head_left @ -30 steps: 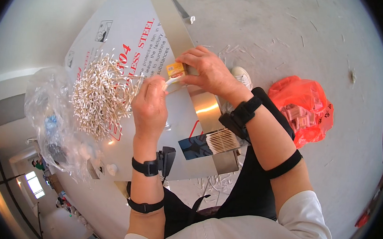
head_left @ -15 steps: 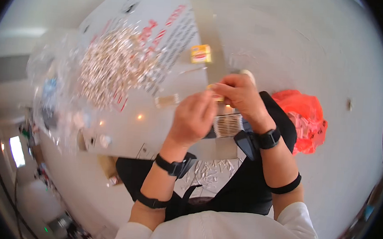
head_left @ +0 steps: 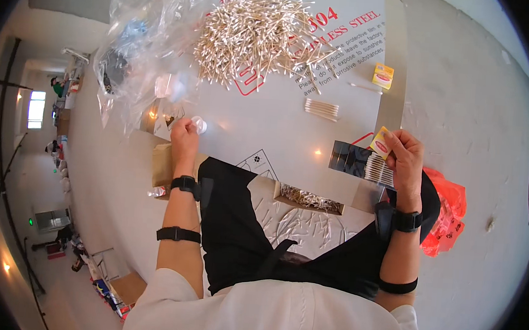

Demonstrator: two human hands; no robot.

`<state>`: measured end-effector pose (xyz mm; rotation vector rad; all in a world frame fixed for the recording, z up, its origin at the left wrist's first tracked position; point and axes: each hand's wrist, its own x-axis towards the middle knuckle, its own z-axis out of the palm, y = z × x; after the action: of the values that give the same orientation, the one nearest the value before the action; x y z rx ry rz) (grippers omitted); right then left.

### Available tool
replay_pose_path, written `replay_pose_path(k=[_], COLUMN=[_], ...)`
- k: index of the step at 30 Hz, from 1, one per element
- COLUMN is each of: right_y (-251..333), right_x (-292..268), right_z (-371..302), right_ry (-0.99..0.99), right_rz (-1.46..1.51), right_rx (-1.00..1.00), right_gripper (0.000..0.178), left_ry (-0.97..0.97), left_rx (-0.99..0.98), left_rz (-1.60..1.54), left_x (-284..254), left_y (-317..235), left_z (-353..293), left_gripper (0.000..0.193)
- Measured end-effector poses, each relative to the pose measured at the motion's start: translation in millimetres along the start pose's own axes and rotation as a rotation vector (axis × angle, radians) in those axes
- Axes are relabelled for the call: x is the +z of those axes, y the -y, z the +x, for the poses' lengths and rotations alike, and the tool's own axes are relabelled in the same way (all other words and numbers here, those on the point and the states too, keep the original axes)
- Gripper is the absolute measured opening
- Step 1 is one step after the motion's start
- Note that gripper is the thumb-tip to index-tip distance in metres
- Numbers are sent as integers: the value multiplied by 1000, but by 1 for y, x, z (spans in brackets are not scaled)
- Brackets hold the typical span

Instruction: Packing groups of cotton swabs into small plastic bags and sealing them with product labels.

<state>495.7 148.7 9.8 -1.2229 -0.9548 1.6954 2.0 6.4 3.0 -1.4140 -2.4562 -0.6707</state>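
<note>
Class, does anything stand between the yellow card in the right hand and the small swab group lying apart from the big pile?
Nothing visible stands between the yellow card in the right hand and the small swab group; only flat sheet shows.

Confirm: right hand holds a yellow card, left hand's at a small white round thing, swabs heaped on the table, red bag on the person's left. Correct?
No, one slip: the red bag is on the person's right, as the head view shows. The rest stands: right hand holding the yellow card, left hand at the small white round thing, swabs heaped on the table.
</note>
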Motion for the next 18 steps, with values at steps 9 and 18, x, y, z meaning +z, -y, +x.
replay_pose_path(k=[9,18], right_y=[9,-3], right_x=[-2,-34], right_z=[33,48], right_ry=[-21,-2], right_rz=[43,-42], right_rx=[-20,-181], right_gripper=[18,12], left_ry=[315,336], left_rx=[219,283], left_rz=[201,-296], left_x=[-8,-2], left_y=[42,-187], left_z=[27,25], left_gripper=[6,8])
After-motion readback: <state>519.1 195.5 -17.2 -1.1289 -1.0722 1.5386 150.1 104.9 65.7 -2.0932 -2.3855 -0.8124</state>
